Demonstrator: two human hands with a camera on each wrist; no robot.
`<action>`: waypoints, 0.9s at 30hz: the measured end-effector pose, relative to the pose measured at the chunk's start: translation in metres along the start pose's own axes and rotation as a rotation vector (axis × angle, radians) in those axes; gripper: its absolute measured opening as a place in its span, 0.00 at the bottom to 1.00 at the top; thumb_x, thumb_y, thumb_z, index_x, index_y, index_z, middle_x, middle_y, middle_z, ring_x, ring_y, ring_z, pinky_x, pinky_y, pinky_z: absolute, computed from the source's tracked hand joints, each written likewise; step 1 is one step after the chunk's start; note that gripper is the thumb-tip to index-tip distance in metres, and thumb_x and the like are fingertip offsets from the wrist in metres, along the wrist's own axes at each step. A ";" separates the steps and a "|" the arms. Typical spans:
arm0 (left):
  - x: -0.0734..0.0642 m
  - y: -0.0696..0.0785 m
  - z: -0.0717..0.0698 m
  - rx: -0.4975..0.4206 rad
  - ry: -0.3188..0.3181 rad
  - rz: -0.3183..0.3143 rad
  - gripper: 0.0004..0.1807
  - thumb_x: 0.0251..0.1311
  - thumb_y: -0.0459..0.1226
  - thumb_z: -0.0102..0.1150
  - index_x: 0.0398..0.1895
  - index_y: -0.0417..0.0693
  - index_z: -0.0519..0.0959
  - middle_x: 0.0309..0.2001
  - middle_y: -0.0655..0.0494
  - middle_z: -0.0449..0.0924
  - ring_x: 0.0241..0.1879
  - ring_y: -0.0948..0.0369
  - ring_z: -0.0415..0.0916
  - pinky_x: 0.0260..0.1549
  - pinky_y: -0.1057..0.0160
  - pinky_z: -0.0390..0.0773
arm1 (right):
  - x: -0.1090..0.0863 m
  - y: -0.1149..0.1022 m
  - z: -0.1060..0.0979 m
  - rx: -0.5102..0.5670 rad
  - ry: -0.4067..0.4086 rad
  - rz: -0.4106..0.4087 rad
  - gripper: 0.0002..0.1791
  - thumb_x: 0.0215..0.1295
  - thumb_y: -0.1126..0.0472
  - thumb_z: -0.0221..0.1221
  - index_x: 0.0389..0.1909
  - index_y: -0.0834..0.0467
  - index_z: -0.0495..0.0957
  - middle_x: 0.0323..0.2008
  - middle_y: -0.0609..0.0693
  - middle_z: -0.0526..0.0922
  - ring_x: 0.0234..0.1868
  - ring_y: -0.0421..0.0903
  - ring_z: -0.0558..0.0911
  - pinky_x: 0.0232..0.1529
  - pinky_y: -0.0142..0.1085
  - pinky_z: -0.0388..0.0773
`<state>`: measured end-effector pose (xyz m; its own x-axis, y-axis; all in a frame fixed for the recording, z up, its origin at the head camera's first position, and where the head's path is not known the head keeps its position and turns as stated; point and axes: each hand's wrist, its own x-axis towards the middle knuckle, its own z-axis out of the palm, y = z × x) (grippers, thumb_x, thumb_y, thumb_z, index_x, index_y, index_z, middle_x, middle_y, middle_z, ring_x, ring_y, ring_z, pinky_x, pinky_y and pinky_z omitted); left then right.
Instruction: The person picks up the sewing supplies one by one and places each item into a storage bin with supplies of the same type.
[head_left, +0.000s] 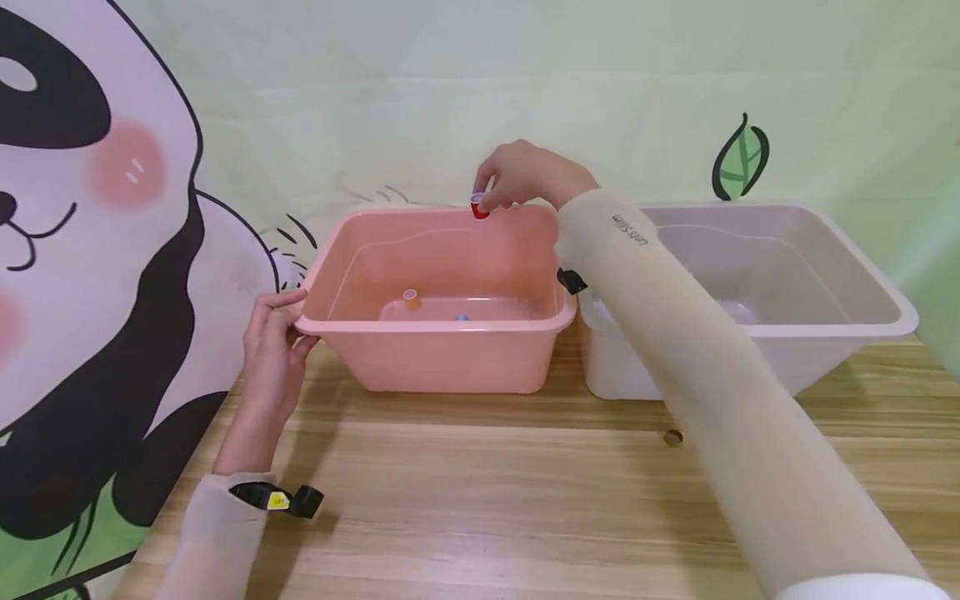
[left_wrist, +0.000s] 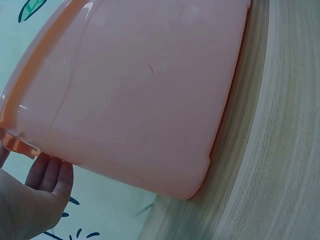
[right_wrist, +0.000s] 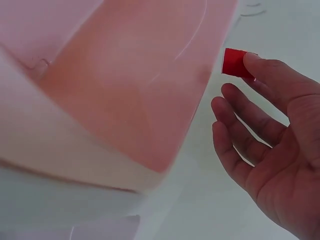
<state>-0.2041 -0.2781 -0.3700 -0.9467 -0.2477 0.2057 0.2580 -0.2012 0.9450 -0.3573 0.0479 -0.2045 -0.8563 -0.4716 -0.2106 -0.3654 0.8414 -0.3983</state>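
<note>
My right hand [head_left: 528,173] is raised over the far rim of the pink plastic tub [head_left: 450,358]. Between thumb and fingertip it pinches a small red cup [head_left: 480,208], pale inside; the right wrist view shows the red cup [right_wrist: 237,62] with the other fingers loosely bent below it. My left hand [head_left: 276,346] grips the tub's left rim, and in the left wrist view its fingers [left_wrist: 52,175] curl under that rim. Inside the tub stand a small orange cup [head_left: 411,300] and a small blue thing [head_left: 462,317], mostly hidden behind the front rim.
A pale grey tub [head_left: 832,333] stands just right of the pink one, partly covered by my right sleeve. Both tubs sit on a wood-grain table [head_left: 450,500] against a printed backdrop. A small round brown spot [head_left: 672,437] shows on the table near my right forearm.
</note>
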 end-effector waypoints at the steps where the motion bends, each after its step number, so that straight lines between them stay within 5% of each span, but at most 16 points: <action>1: 0.000 0.000 0.000 -0.002 -0.001 0.000 0.11 0.75 0.36 0.45 0.54 0.45 0.73 0.55 0.48 0.70 0.48 0.56 0.75 0.44 0.67 0.82 | 0.001 -0.001 0.000 -0.003 -0.005 0.003 0.15 0.72 0.53 0.59 0.56 0.49 0.81 0.55 0.47 0.79 0.56 0.51 0.75 0.61 0.48 0.74; 16: 0.000 0.005 -0.003 -0.040 0.037 -0.017 0.09 0.74 0.34 0.44 0.51 0.45 0.73 0.53 0.48 0.71 0.44 0.57 0.75 0.40 0.67 0.83 | 0.022 -0.010 0.004 0.019 -0.048 0.058 0.18 0.72 0.51 0.60 0.60 0.48 0.79 0.57 0.47 0.78 0.58 0.49 0.76 0.63 0.44 0.74; 27: -0.001 0.004 -0.003 -0.042 0.030 -0.005 0.10 0.73 0.33 0.44 0.51 0.44 0.74 0.53 0.47 0.70 0.43 0.57 0.75 0.40 0.67 0.82 | 0.018 -0.008 0.008 -0.002 -0.055 0.094 0.18 0.72 0.52 0.60 0.60 0.48 0.79 0.58 0.49 0.76 0.58 0.49 0.74 0.63 0.44 0.74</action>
<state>-0.2016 -0.2813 -0.3673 -0.9420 -0.2750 0.1923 0.2613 -0.2417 0.9345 -0.3667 0.0302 -0.2123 -0.8655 -0.4044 -0.2955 -0.2855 0.8831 -0.3724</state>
